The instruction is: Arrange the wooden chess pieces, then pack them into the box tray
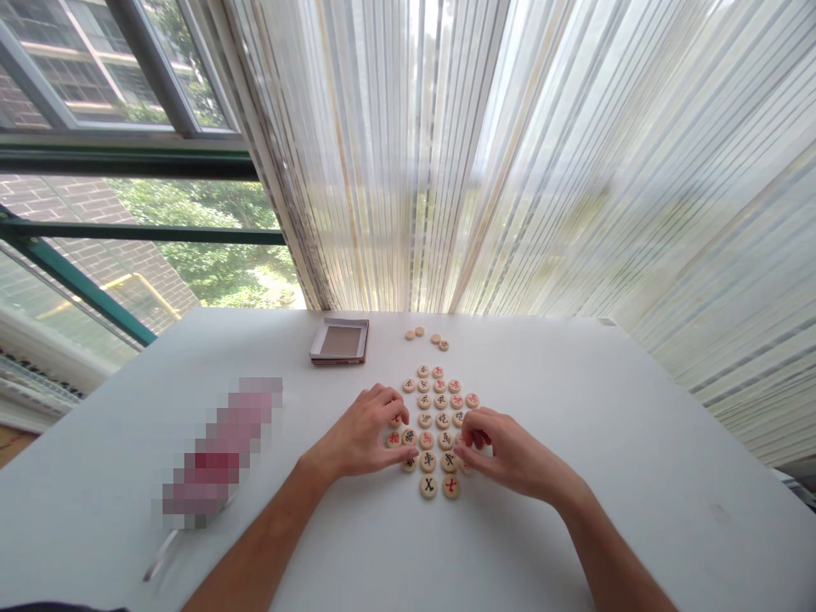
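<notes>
Many flat, round, pale wooden pieces point(427, 440) with red or black characters, face-up on the white surface point(548, 365); cluster's long axis runs away from the person. Left hand point(363, 435) at left edge, thumb and fingers parted. Right hand point(507, 444) at right edge, fingers curled; cannot tell whether gripping. Shallow pale-rimmed rectangular box point(342, 342) beyond; sheer white striped curtain point(408, 170). Hands hide some pieces; elongated pink object point(220, 450) pixelated.
</notes>
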Tool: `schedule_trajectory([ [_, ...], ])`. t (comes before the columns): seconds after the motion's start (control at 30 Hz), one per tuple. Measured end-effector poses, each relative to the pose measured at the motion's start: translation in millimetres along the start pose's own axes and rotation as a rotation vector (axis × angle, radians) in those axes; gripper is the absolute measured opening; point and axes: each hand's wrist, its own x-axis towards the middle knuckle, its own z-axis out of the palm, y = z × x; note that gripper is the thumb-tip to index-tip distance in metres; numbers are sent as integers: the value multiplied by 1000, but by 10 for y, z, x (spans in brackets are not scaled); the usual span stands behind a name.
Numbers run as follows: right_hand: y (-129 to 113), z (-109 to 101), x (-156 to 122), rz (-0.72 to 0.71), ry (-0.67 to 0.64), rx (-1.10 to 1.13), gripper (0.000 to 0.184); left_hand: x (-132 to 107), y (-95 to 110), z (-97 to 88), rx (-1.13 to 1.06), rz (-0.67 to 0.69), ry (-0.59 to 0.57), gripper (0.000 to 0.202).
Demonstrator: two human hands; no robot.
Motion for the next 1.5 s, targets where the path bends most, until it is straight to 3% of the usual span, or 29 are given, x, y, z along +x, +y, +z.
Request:
schedule_trajectory([
  [0.27,66,24,33,12,127,-40,22,8,-38,14,21,10,30,6],
  [0.5,86,54,42,7,150,-51,22,-9,-97,-46,-33,7,30,13],
  [0.63,22,123,55,-81,194,-57,11,-34,-172,-104,-69,-24,10,17],
  [0.7,-38,186,61,-150,203,-95,24,-45,-195,-116,-77,-42,-5,19],
  [0.83,-133,330,74,-213,144,-205,54,-53,-220,-107,-69,-67,-4,21],
  [0.9,-146,386,86,-212,98,-246,60,-54,-238,-97,-60,-75,6,22],
  [1.1,-130,437,124,-196,68,-292,46,-54,-269,-94,-49,-87,25,23],
  [1.5,-110,425,117,-207,87,-277,53,23,-319,34,21,-106,103,18],
])
